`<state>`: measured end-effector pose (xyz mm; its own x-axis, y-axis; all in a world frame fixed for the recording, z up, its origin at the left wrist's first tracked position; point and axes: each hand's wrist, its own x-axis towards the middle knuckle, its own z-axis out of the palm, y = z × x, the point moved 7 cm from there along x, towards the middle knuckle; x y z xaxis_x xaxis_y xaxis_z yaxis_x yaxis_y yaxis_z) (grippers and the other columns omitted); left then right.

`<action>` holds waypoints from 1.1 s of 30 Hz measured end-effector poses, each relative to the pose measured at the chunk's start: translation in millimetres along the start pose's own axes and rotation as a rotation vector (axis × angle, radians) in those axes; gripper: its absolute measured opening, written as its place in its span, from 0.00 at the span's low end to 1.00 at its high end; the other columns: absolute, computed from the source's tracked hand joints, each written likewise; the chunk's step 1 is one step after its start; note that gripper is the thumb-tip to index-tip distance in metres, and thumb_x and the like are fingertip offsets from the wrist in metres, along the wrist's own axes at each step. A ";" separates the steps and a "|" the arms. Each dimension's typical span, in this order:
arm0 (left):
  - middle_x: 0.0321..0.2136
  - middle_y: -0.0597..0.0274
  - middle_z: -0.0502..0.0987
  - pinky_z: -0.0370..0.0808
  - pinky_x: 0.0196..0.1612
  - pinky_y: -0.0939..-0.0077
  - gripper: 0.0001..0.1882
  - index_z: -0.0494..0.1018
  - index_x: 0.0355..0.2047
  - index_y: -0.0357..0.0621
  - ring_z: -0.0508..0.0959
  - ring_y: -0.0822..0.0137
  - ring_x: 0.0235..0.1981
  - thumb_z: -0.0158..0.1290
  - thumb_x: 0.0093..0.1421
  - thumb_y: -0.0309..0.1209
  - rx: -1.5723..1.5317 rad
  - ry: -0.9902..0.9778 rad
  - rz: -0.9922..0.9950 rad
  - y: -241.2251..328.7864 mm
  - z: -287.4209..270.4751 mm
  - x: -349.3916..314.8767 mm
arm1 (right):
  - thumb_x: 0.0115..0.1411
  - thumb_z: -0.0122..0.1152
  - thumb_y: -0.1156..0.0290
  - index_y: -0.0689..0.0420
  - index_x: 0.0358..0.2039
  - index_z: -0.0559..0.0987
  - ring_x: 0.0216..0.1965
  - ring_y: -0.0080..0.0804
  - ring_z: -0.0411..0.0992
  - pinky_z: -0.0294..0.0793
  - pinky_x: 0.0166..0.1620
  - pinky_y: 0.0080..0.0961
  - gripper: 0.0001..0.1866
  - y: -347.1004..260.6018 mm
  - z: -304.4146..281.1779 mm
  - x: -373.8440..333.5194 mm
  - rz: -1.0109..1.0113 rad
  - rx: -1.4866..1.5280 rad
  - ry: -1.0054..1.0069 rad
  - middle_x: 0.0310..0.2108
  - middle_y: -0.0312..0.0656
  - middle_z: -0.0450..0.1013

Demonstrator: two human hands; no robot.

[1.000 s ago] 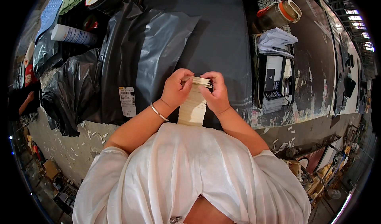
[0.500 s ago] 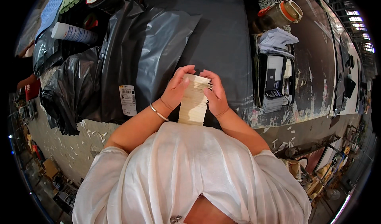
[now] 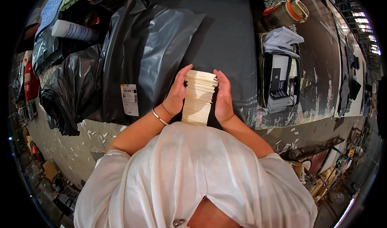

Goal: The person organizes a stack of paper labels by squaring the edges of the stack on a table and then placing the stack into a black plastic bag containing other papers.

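Note:
A long stack of cream-coloured cards or paper slips [image 3: 197, 99] lies at the near edge of the dark table, its lower end reaching my shirt. The far part of it is slightly uneven along the sides. My left hand [image 3: 176, 91] rests flat along its left side, fingers stretched forward. On the opposite side my right hand [image 3: 223, 95] stands flat too, palm facing the stack, with its fingers straight. Neither hand has its fingers wrapped round the cards; whether the palms press on them I cannot tell.
Left of the stack lie dark plastic bags [image 3: 153, 50] with a white label [image 3: 129, 100], and a white cylinder [image 3: 75, 30]. At right stand an open dark case [image 3: 265, 80] holding cards and papers, and a jar with an orange band [image 3: 287, 16]. Paper scraps litter the floor.
My fingers have come off the top of the stack's far end. Both hands have opened outward and now lie flat along its sides.

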<state>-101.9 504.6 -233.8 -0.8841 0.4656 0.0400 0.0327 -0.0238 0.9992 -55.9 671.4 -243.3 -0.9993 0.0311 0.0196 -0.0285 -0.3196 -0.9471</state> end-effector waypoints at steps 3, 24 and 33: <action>0.75 0.45 0.47 0.44 0.76 0.63 0.50 0.43 0.75 0.30 0.47 0.55 0.76 0.34 0.71 0.63 0.059 -0.031 0.021 4.2 3.5 -3.9 | 0.68 0.50 0.38 0.69 0.74 0.47 0.73 0.40 0.52 0.46 0.74 0.36 0.52 -0.1 8.0 -3.2 0.011 0.007 -0.020 0.73 0.53 0.52; 0.65 0.45 0.59 0.56 0.70 0.64 0.50 0.51 0.73 0.32 0.61 0.55 0.66 0.34 0.69 0.67 0.247 -0.038 0.065 -0.3 3.1 0.5 | 0.66 0.51 0.35 0.67 0.73 0.51 0.63 0.42 0.60 0.54 0.69 0.37 0.53 3.7 4.3 5.4 -0.063 -0.276 -0.088 0.63 0.53 0.61; 0.77 0.45 0.44 0.46 0.75 0.63 0.56 0.43 0.75 0.30 0.47 0.56 0.77 0.35 0.67 0.71 0.100 -0.097 0.048 0.8 2.3 -5.6 | 0.68 0.48 0.35 0.72 0.74 0.45 0.76 0.46 0.46 0.42 0.75 0.37 0.55 -3.3 2.0 -0.4 -0.060 -0.221 -0.028 0.76 0.57 0.46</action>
<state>-95.8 504.0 -233.2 -0.8311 0.5499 0.0837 0.1247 0.0375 0.9915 -55.5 670.6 -239.6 -0.9963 0.0161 0.0843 -0.0855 -0.1026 -0.9910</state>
